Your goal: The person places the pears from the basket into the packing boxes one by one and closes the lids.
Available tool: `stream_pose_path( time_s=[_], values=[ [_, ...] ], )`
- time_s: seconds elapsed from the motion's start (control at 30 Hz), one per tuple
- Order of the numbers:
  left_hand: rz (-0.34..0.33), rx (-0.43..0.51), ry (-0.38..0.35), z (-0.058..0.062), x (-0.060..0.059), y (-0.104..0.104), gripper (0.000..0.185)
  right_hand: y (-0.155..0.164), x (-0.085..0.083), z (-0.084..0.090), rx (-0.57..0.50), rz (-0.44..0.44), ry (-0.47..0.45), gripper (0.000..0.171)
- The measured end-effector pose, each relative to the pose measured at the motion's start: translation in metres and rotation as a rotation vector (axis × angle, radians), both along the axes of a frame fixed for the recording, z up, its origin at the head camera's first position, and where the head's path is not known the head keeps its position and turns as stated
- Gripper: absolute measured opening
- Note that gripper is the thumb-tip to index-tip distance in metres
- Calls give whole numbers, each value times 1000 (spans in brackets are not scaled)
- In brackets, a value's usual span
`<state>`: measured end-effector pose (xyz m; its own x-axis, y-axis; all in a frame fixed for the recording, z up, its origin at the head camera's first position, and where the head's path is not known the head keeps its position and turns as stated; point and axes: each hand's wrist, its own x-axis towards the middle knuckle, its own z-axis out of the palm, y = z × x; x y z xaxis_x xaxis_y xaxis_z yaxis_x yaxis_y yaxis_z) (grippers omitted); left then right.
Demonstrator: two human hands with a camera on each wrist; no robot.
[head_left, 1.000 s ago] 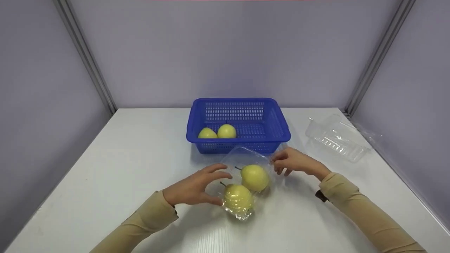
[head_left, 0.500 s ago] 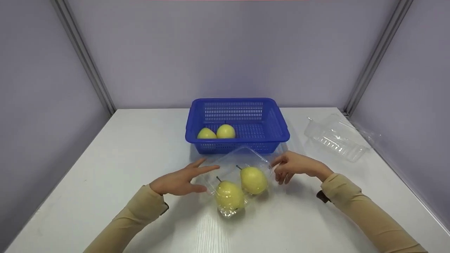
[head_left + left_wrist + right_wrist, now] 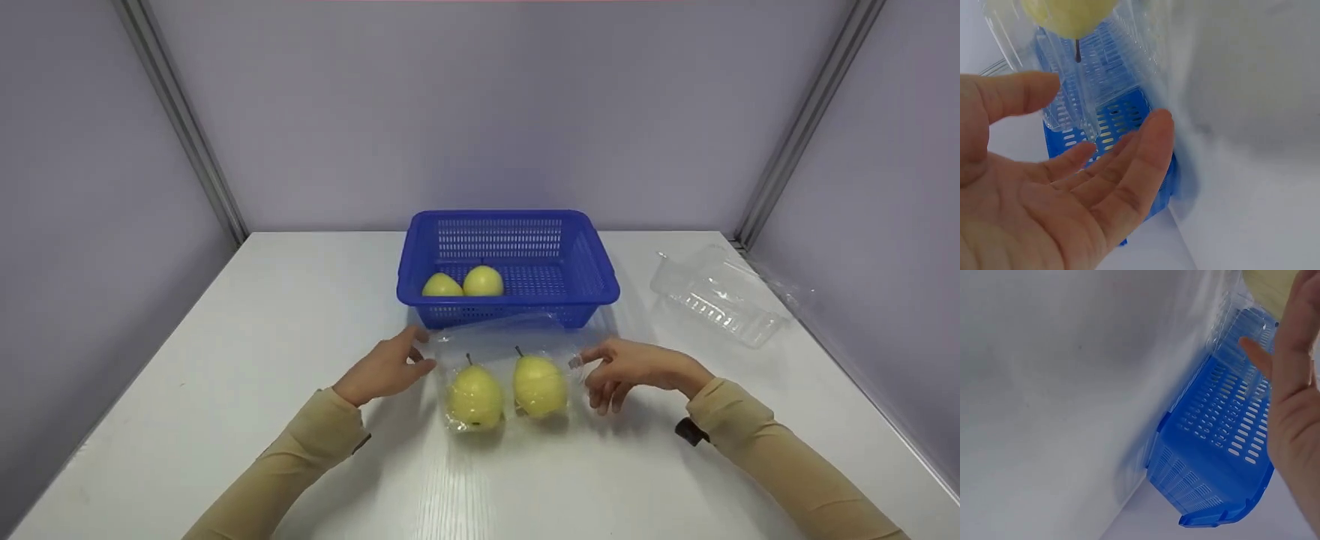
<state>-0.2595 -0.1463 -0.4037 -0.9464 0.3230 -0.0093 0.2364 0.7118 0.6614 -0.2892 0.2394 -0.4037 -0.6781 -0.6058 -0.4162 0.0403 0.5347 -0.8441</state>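
Observation:
Two yellow pears (image 3: 475, 397) with dark stems lie side by side in a clear plastic container (image 3: 495, 337), in front of the blue basket. My left hand (image 3: 386, 367) is at the container's left side, fingers loosely bent. In the left wrist view, a gap shows between thumb and fingers, and a pear (image 3: 1069, 17) hangs into the top of the picture. At the container's right edge is my right hand (image 3: 637, 367), its index fingertip right at the plastic and the other fingers drooping. The right wrist view shows only part of this hand (image 3: 1297, 394).
A blue slotted basket (image 3: 510, 300) stands behind the container, with two more pears (image 3: 483, 280) at its left. Another clear plastic container (image 3: 716, 292) lies at the back right of the white table (image 3: 225, 375). Grey walls (image 3: 480, 112) enclose the back and sides.
The container with the pears has turned from slanted to nearly square with the basket. My left hand drew back from the pears, then moved up along the left side; the right hand stayed close by.

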Motion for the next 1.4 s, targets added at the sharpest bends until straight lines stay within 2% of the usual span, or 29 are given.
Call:
stream_pose_path(
  time_s=[0.13, 0.23, 0.33, 0.4, 0.47, 0.63, 0.7, 0.8, 1.0, 1.4],
  values=[
    [2, 9, 15, -1, -6, 6, 18, -1, 2, -1, -17, -6, -32, 73],
    [-20, 14, 14, -1, -10, 10, 21, -3, 4, -2, -23, -34, -43, 86],
    [-44, 29, -31, -1, -12, 11, 24, -6, 6, -4, -28, -70, -49, 97],
    [-64, 55, -97, -1, -11, 11, 26, -7, 8, -4, -33, -91, -55, 102],
    [-87, 106, -194, -2, -10, 9, 35, -7, 10, -5, -40, -107, -69, 105],
    [-138, 288, -451, -2, -5, 5, 81, -7, 13, -4, -63, -128, -100, 108],
    [-160, 340, -510, -2, -3, 3, 90, -6, 14, -4, -68, -127, -106, 107],
    [-186, 393, -563, -3, -1, 3, 94, -5, 15, -4, -74, -118, -122, 109],
    [-179, 473, -640, -5, 2, 3, 98, -5, 17, -4, -79, -91, -155, 117],
    [-158, 486, -646, -10, 6, 6, 96, -4, 16, -4, -98, -67, -163, 115]
  ],
)
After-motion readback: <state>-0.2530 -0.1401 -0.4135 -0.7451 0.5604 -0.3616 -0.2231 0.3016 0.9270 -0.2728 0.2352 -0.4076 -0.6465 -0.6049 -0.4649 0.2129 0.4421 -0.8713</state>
